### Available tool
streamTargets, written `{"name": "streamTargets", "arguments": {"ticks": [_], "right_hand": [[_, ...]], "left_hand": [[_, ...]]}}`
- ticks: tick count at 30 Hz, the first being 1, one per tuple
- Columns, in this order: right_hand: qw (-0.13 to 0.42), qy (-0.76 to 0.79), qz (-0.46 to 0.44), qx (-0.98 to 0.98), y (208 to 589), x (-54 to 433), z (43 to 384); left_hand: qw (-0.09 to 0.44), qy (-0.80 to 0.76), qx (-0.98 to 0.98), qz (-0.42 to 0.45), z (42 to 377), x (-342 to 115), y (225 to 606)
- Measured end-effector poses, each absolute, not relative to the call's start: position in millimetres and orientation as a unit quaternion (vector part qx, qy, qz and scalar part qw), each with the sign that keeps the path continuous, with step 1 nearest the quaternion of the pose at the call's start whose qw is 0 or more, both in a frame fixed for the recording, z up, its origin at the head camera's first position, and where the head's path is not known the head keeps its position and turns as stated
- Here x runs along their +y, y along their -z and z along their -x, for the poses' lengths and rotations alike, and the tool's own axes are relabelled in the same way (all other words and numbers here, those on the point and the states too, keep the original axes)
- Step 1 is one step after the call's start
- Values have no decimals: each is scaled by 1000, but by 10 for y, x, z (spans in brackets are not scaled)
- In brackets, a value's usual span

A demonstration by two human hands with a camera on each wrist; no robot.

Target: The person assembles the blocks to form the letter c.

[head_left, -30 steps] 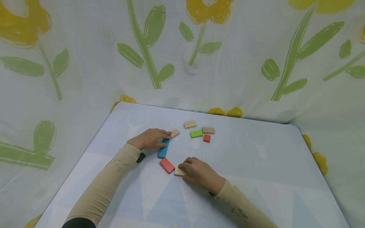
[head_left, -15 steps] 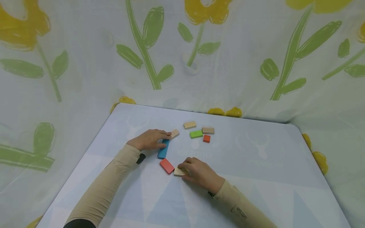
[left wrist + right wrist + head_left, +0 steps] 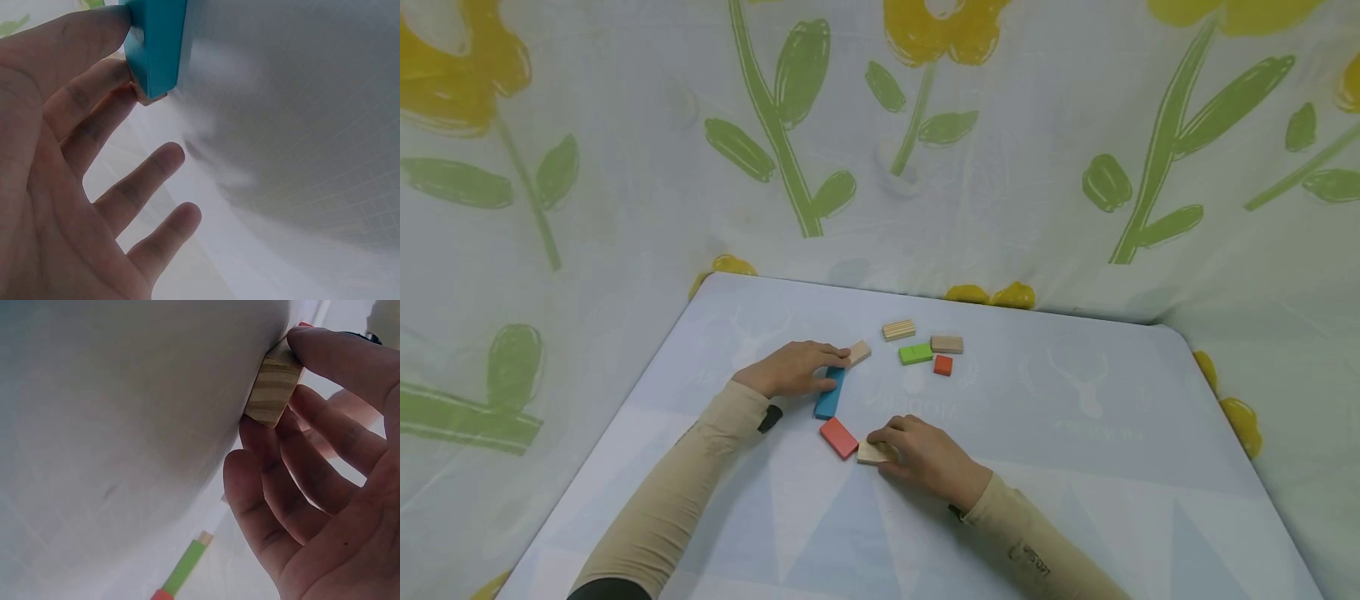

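Across the pale blue-and-white printed worktop (image 3: 1075, 417), a cream-coloured rectangular wooden block (image 3: 872, 454) is pinched by the right hand (image 3: 934, 458) between thumb and fingertips. Its left end is met by a corner of a flat coral-red rectangular block (image 3: 838, 438); just beyond that block's far corner, a long blue rectangular block (image 3: 827, 402) is laid. By the left hand (image 3: 790, 367), the blue block is touched with the thumb and a light-tan wooden block (image 3: 861, 353) with the fingertips, while the last two fingers are spread apart. Farther back, a ribbed wooden block (image 3: 898, 330), a bright green rectangular block (image 3: 915, 354), a brown wooden block (image 3: 947, 344) and a small orange-red block (image 3: 943, 366) are grouped near one another.
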State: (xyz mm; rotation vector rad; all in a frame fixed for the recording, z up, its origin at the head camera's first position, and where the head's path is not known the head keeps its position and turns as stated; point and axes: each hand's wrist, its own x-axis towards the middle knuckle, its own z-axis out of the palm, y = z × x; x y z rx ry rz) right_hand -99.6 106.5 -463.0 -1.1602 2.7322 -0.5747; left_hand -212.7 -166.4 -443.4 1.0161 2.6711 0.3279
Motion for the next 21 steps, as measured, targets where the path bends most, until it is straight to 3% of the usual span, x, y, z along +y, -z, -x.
{"name": "streamTargets", "arguments": {"ticks": [21], "right_hand": [[57,212,356,908,4587,1144,1033]], "left_hand": [[139,-113,924,-338,2136,-1667,4464]]}}
